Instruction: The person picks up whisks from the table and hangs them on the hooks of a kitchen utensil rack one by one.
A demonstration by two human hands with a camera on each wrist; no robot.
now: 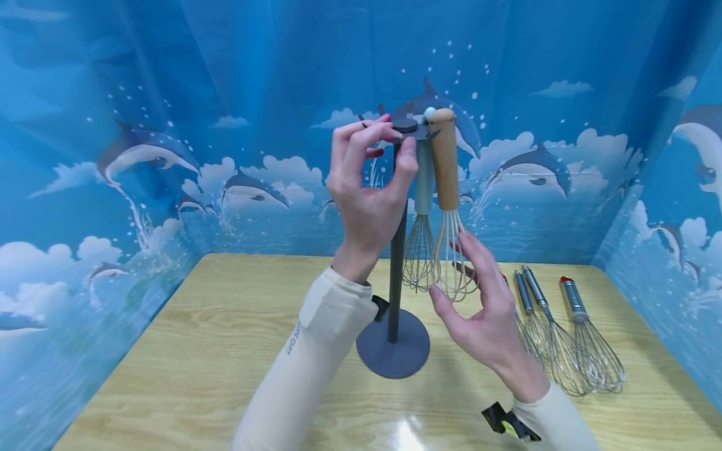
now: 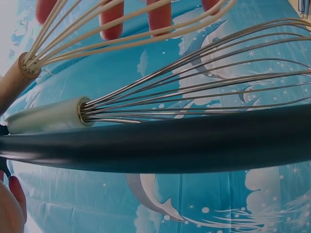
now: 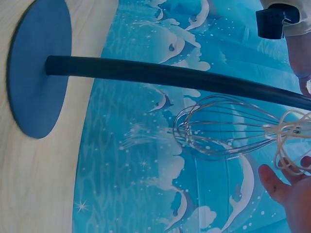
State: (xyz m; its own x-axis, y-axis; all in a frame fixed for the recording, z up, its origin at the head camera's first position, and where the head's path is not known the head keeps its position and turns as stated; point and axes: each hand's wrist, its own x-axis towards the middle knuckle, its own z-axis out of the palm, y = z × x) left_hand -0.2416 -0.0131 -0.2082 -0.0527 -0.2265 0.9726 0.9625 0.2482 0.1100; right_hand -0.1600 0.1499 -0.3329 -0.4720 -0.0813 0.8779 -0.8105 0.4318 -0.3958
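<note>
A dark whisk stand [image 1: 397, 269] with a round base rises from the table, its hooked disc at the top. My left hand [image 1: 366, 200] pinches the edge of that disc between thumb and fingers. From the disc's right side hang two whisks: one with a pale green handle [image 1: 424, 181] and steel wires, the other with a wooden handle [image 1: 445, 166] and cream wires [image 2: 121, 24]. My right hand [image 1: 487, 307] is beside the cream wires, its fingers extended behind them and the thumb apart in front. In the right wrist view the thumb [image 3: 272, 182] stands off the wires.
Several metal whisks lie at the table's right, among them one with a red-tipped handle [image 1: 574, 297]. The wooden table [image 1: 225, 351] is enclosed by a blue dolphin-print curtain [image 1: 271, 81] at the back and sides.
</note>
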